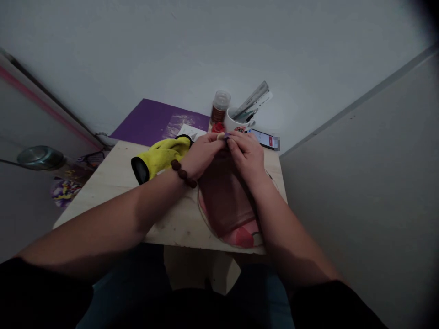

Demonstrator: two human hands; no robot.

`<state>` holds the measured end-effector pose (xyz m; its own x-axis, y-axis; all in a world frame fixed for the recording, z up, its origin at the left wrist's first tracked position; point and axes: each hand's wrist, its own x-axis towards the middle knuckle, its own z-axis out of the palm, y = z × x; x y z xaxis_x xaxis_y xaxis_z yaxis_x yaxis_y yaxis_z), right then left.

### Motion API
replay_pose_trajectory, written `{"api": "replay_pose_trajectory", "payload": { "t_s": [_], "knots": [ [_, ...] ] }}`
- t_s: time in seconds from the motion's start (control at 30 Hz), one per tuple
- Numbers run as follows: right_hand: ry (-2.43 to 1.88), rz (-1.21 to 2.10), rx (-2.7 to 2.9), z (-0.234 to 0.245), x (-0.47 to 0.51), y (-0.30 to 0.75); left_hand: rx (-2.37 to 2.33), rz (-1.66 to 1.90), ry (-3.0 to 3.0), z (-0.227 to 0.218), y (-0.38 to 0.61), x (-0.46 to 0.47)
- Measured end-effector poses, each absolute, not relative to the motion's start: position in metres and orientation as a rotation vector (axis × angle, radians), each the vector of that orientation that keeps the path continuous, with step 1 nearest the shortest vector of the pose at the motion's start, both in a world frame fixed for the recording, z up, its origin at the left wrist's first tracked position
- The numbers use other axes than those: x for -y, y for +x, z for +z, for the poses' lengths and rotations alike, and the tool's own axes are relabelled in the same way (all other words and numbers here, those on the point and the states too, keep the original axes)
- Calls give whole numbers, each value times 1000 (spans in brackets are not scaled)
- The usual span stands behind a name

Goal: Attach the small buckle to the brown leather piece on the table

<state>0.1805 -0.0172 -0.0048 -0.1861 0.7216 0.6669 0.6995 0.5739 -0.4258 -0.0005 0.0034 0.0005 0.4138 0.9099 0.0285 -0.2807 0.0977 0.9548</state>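
Observation:
My left hand point(205, 154) and my right hand point(249, 157) meet over the table with fingers pinched together. Between the fingertips is a small object point(221, 136), pale with a purplish bit beside it, too small to name. Below them lies a brown rectangular sheet or board point(228, 196), on top of a round pink-and-red mat point(242, 235). Just past my fingers sits a small red item point(218, 127), partly hidden. Beside my left wrist, which wears a bracelet of dark beads point(184, 174), rests a yellow glove point(163, 153) with black cuff edging.
Toward the wall stand a clear-lidded jar point(220, 105) and a white mug point(233, 119) holding rulers and pens. A phone point(263, 139) lies at the right. A purple sheet point(147, 121) covers the table's back left. A glass bottle point(43, 157) is off the left edge.

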Motion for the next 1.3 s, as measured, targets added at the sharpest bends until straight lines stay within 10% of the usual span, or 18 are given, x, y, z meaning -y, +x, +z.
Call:
{"api": "replay_pose_trajectory", "payload": {
  "t_s": [1.3],
  "knots": [
    [-1097,103,1902,-16,11,185,-796,683,1111,5,-4,-1]
  ]
}}
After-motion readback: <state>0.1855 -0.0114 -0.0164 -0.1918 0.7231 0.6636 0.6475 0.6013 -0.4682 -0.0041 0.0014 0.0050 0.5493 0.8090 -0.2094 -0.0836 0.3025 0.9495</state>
